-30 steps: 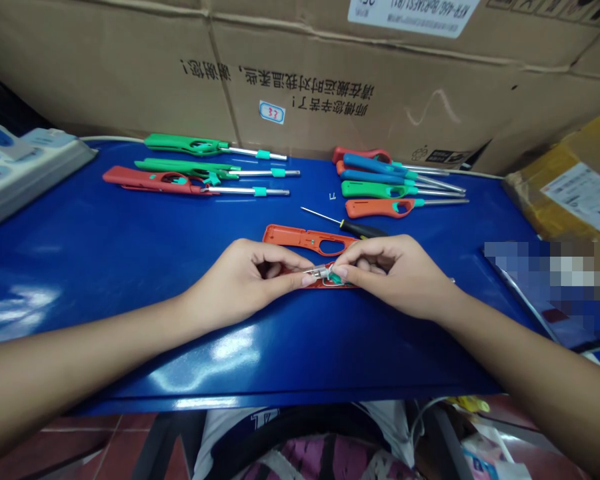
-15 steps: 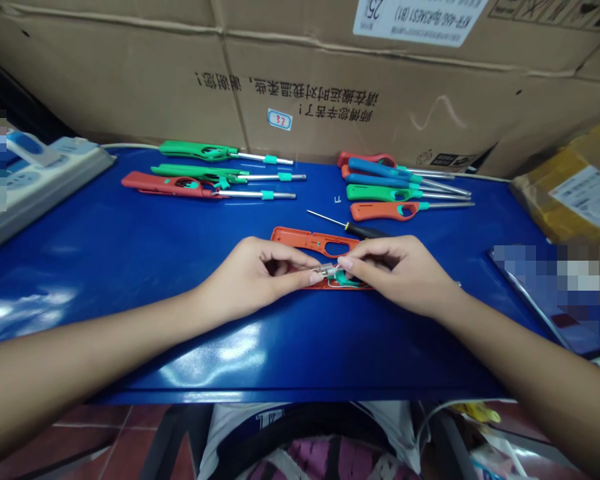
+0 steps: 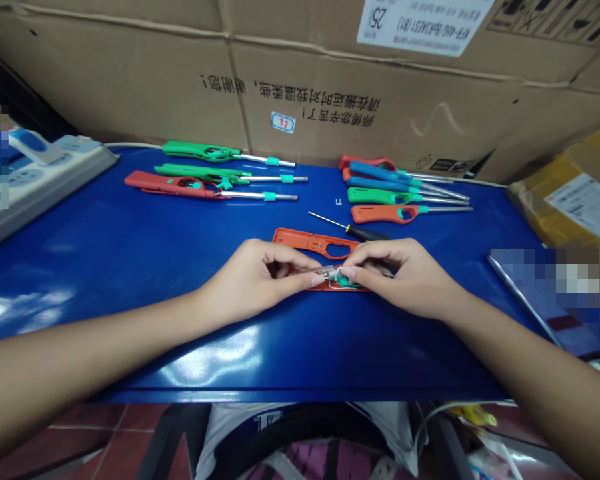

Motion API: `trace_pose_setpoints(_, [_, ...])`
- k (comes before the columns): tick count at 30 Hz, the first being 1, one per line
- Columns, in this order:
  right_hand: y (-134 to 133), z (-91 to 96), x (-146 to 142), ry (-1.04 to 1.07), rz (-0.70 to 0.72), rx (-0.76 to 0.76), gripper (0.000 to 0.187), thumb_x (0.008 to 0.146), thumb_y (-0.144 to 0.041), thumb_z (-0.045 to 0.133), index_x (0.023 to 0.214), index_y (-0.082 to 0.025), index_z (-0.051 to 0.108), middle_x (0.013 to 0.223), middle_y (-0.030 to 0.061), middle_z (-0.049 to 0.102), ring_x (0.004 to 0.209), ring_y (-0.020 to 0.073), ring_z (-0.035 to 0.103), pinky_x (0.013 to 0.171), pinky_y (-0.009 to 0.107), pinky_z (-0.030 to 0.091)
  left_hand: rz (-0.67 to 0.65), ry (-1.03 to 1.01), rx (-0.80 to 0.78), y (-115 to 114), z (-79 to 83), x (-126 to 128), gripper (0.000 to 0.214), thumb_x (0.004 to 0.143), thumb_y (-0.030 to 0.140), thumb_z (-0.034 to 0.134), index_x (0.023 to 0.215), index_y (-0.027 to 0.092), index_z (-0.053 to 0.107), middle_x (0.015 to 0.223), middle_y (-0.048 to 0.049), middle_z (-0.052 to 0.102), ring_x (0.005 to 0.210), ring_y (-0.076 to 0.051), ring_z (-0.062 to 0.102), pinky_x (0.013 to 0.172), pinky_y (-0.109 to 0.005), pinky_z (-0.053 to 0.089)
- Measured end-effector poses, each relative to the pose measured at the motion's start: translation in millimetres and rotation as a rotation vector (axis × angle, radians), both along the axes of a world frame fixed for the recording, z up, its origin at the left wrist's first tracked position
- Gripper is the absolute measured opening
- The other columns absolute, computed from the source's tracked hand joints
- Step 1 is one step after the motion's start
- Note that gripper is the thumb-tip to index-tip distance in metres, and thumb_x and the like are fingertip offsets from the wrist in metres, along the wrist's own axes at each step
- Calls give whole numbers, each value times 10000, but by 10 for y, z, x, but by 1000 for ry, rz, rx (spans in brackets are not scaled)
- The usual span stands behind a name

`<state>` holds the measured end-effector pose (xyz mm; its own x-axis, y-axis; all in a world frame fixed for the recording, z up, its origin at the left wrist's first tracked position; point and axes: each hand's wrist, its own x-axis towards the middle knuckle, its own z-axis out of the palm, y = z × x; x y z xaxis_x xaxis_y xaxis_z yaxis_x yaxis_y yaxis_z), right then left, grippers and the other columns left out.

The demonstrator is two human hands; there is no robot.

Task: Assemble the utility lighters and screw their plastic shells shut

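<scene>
My left hand (image 3: pixel 257 277) and my right hand (image 3: pixel 403 273) meet at the middle of the blue table (image 3: pixel 130 280). Both pinch a small metal and teal lighter part (image 3: pixel 334 275) between their fingertips. Under the hands lies an opened orange lighter shell; one half (image 3: pixel 313 241) shows just behind my fingers. A black-handled screwdriver (image 3: pixel 353 230) lies right behind that half.
Three long lighters (image 3: pixel 200 177) lie at the back left, several more (image 3: pixel 390 193) at the back right. A tiny white piece (image 3: pixel 338 201) lies between them. Cardboard boxes (image 3: pixel 330 80) wall the back. A white power strip (image 3: pixel 35 177) sits left, a yellow parcel (image 3: pixel 575 193) right.
The hands stay pinched on the small part with only slight finger shifts. The view has drifted a little, so everything sits slightly further right and lower.
</scene>
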<state>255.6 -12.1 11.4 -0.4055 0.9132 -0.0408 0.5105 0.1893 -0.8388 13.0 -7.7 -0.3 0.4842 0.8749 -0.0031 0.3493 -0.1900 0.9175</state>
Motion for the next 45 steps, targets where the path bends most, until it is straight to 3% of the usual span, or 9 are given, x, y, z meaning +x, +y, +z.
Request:
trace_pose_setpoints(6, [-12, -30, -26, -3, 1, 21, 272, 891, -399, 656, 875, -152, 770, 608, -14, 543, 507, 84, 356, 463, 239, 258, 0, -14, -6, 31, -10, -5, 217, 846, 340, 766, 992, 193, 831, 881, -57, 808, 699, -172, 697, 577, -239, 504])
trace_pose_setpoints(11, [-32, -14, 0, -93, 65, 351, 138, 913, -269, 639, 911, -180, 744, 792, 26, 670, 657, 125, 530, 605, 266, 410, -47, -35, 43, 53, 3, -21, 204, 875, 321, 738, 997, 180, 823, 934, -65, 810, 818, -196, 728, 730, -280, 559])
trace_pose_setpoints(15, [-39, -23, 32, -138, 123, 510, 178, 882, -194, 653, 1051, -199, 709, 940, 55, 670, 839, 179, 605, 752, 313, 483, -108, 44, 237, 79, 17, -55, 158, 881, 274, 733, 987, 191, 818, 905, -61, 789, 826, -185, 691, 772, -299, 536])
trace_pose_setpoints(22, [-65, -47, 29, -212, 161, 522, 231, 891, -173, 634, 1108, -218, 703, 1034, 73, 657, 968, 212, 621, 849, 353, 509, -163, 161, 393, 82, 26, -89, 160, 917, 211, 660, 970, 203, 811, 895, -56, 741, 867, -182, 654, 810, -323, 532])
trace_pose_setpoints(29, [-66, -19, 60, -292, 355, 621, 313, 961, -244, 589, 1258, -254, 686, 1200, 97, 651, 1086, 235, 592, 938, 414, 506, -127, 210, 404, 43, 12, -89, 211, 905, 186, 634, 1064, 195, 773, 949, -47, 718, 745, -133, 618, 588, -231, 470])
trace_pose_setpoints(33, [-64, 12, 102, -444, 440, 683, 374, 973, -273, 576, 1338, -232, 646, 1422, 127, 584, 1222, 290, 557, 1050, 526, 445, -135, 192, 425, 53, 13, -97, 196, 914, 164, 618, 1030, 185, 775, 954, -50, 728, 789, -142, 641, 632, -238, 496])
trace_pose_setpoints(37, [-66, 48, 123, -496, 461, 676, 357, 966, -275, 588, 1312, -234, 664, 1515, 132, 531, 1286, 314, 545, 1070, 560, 433, -151, 205, 460, 66, 12, -106, 192, 946, 186, 601, 960, 191, 792, 947, -55, 717, 895, -166, 669, 736, -263, 525])
trace_pose_setpoints(45, [-83, 76, 119, -518, 496, 647, 434, 987, -294, 563, 1418, -249, 591, 1595, 117, 447, 1364, 323, 509, 1096, 570, 430, -102, 226, 462, 78, -8, -111, 181, 923, 208, 645, 1059, 189, 764, 956, -36, 730, 768, -131, 634, 645, -236, 486])
